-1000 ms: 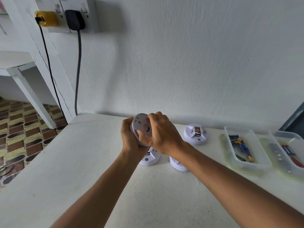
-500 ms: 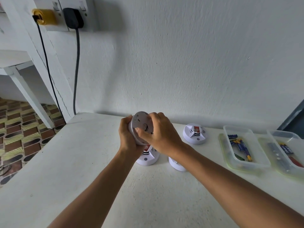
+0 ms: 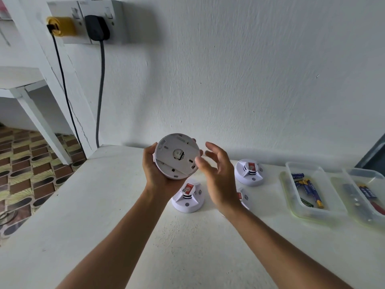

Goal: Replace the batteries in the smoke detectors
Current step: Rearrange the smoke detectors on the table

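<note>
rough white desk (image 3: 104, 205) pushed against a textured white wall (image 3: 250, 69); patterned brown tile floor (image 3: 25, 163) down at far left. up on the wall a double socket (image 3: 83, 24) with a yellow plug (image 3: 62, 26) and a black plug (image 3: 96, 28), both cords hanging down. on the desk, three white smoke detectors: one (image 3: 188, 197) below the hands, one (image 3: 250, 173) further right, a third (image 3: 242, 198) mostly hidden behind the right wrist. two clear tubs at right, the nearer tub (image 3: 291, 197) with loose batteries (image 3: 310, 189), the far tub (image 3: 375, 178) with more.

held smoke detector (image 3: 177, 156) raised above the desk, flat back turned to the camera, cupped in the left hand (image 3: 155, 172), fingers wrapped round its rim. right hand (image 3: 218, 174) just beside it, fingers spread and loosely curled, thumb tip near the rim, contact unclear.

half a second ago right hand clamped over the detector's back; now lifted off, back plate fully exposed.
</note>
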`<state>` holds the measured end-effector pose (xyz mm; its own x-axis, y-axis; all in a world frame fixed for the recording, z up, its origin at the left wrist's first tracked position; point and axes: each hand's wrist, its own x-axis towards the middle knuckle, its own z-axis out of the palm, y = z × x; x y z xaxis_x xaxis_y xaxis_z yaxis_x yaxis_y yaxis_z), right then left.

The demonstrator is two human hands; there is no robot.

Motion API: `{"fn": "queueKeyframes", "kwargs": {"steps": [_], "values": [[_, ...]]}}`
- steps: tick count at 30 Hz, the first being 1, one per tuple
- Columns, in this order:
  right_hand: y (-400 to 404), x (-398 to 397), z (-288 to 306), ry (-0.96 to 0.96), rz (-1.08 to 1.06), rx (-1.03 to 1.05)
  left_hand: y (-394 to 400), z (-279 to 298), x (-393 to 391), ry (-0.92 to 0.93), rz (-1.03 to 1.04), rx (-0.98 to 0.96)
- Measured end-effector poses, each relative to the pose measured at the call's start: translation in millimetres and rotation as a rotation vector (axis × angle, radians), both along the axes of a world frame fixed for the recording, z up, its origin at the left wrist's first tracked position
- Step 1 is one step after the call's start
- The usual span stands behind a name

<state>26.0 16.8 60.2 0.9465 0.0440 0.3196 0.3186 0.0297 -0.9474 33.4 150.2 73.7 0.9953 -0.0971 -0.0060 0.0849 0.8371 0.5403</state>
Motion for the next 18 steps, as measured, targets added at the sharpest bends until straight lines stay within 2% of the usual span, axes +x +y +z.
{"fn": "queueKeyframes", "kwargs": {"steps": [3, 5, 12, 18], "values": [[-6, 12, 7, 0.323, 0.188, 0.269, -5, 3, -1, -0.020, -0.012, 0.026], [-8, 13, 10, 0.432, 0.315, 0.378, -7, 4, -2, -0.032, -0.024, 0.024], [-4, 15, 10, 0.359, 0.209, 0.269, -7, 1, -1, -0.009, -0.030, 0.048], [-12, 10, 12, 0.440, 0.491, 0.242, -3, 3, -1, 0.034, -0.024, 0.053]]}}
